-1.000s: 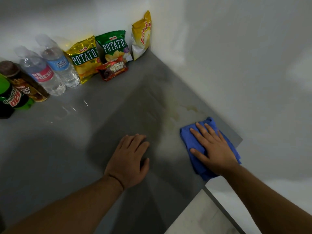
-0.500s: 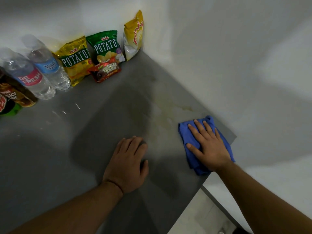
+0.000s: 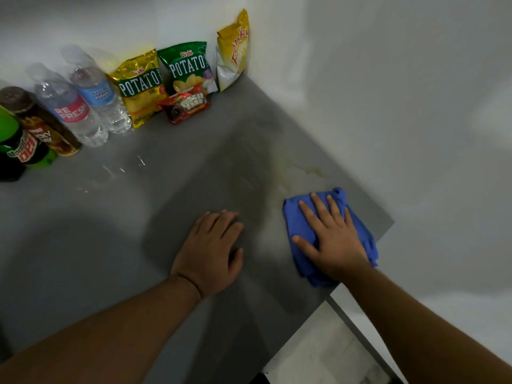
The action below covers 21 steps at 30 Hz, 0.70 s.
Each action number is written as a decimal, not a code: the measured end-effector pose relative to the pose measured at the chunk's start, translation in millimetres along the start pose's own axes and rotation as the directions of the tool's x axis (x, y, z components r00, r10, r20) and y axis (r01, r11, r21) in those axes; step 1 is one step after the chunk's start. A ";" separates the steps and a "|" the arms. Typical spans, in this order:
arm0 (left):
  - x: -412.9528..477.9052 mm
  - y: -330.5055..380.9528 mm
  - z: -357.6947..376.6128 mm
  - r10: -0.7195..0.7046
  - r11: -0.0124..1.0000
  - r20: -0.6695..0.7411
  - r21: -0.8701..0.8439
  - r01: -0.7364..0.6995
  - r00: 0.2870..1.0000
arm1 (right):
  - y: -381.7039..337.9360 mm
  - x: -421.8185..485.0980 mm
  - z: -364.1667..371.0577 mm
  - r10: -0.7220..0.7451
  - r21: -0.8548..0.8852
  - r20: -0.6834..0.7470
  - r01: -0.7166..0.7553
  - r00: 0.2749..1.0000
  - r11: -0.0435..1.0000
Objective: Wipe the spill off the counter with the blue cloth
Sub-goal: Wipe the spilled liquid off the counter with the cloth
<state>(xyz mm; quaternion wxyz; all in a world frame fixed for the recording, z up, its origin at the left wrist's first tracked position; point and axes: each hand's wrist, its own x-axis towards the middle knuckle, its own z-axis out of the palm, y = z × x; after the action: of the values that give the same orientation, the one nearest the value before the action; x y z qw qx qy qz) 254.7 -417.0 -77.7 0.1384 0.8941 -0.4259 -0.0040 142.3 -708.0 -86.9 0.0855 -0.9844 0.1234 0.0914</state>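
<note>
A folded blue cloth (image 3: 363,231) lies flat on the grey counter (image 3: 110,231) near its right front corner. My right hand (image 3: 329,239) presses down on it with fingers spread. Just beyond the cloth a pale yellowish spill (image 3: 302,169) streaks the counter toward the white wall. My left hand (image 3: 213,253) rests palm down on the bare counter to the left of the cloth, holding nothing.
Along the back wall stand snack bags (image 3: 188,67), a small red packet (image 3: 185,106), two water bottles (image 3: 91,92) and dark soda bottles (image 3: 30,126). A white wall (image 3: 388,106) borders the counter on the right. The counter's front edge drops to a pale floor (image 3: 318,350).
The view has shifted back to the right a little. My right hand and the cloth stay near the right front corner with only small movement. My left hand has stayed in place.
</note>
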 end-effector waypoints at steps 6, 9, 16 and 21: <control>0.8 0.4 1.8 -0.011 1.000 -0.003 -0.008 0.011 1.000 | 48.2 3.4 -15.8 -0.021 -0.008 0.021 0.022 1.000 1.000; -0.3 -0.4 4.6 -0.017 1.000 -0.014 -0.023 0.016 1.000 | 32.6 44.4 -22.3 0.046 -0.008 -0.024 -0.046 0.999 0.999; 1.3 -3.4 4.3 -0.005 0.999 0.005 -0.040 0.005 1.000 | -27.0 62.5 -15.9 -0.052 0.028 -0.050 0.053 0.997 0.998; -0.2 -4.8 2.4 -0.018 0.993 -0.090 -0.116 0.008 0.996 | 3.1 40.7 -18.9 -0.289 0.007 0.037 0.289 0.957 0.957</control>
<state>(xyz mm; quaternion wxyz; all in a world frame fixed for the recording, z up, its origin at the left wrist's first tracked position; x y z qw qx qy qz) 257.9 -414.5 -81.2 0.2090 0.8866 -0.4124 0.0114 183.3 -723.8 -77.2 0.1009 -0.9900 -0.0232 0.0963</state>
